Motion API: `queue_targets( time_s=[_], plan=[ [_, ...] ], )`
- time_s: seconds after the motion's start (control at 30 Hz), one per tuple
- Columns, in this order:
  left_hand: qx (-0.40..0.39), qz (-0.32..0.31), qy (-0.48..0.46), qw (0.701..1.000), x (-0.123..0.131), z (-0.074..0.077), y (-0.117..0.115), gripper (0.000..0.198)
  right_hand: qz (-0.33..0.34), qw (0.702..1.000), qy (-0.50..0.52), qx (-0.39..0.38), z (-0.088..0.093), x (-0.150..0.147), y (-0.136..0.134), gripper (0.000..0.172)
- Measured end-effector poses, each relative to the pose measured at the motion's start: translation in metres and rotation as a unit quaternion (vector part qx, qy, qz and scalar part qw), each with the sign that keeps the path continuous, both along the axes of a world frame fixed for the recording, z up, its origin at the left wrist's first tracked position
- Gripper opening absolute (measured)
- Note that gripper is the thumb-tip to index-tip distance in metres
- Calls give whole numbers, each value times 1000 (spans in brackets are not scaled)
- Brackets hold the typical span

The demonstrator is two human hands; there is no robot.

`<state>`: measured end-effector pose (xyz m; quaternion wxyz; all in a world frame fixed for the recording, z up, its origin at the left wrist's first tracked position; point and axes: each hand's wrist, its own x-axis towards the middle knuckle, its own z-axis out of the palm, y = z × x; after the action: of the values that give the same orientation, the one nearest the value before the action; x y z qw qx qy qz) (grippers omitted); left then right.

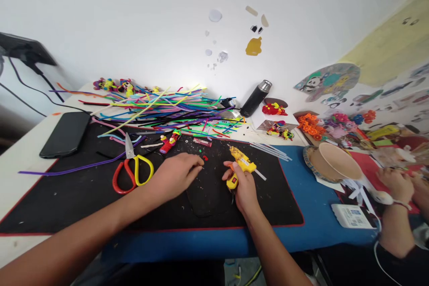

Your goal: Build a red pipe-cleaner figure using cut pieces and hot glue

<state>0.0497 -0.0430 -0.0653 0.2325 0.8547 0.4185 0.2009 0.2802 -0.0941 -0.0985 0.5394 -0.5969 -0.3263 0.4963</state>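
My right hand (244, 189) is wrapped round the handle of a yellow glue gun (241, 163), whose nozzle points up and left over the black mat (67, 196). My left hand (177, 173) lies on the mat with fingers curled in a pinch at a tiny red piece (205, 157); what it pinches is too small to make out. A red and yellow figure (170, 140) lies just beyond it. Scissors (132, 167) with red and yellow handles lie to the left of my left hand.
A heap of coloured pipe cleaners (161, 109) covers the back of the table. A black phone (65, 134) lies at left, a dark flask (255, 97) at the back. Another person's hands (400, 185) work at right beside a paper cup (338, 161) and craft pieces.
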Motion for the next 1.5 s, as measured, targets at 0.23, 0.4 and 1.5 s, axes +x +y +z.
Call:
queue_targets(
  time_s=[0.23,0.4,1.5],
  plan=[
    [51,-10,77,996,13,-4,34,19,25,999,-22,34,-10,-16,6,50],
    [57,-42,119,990,32,-13,45,8,26,997,-51,59,-14,-15,-2,48],
    [88,-26,184,979,23,-13,47,25,21,998,-51,41,-4,-16,-6,49]
  ],
)
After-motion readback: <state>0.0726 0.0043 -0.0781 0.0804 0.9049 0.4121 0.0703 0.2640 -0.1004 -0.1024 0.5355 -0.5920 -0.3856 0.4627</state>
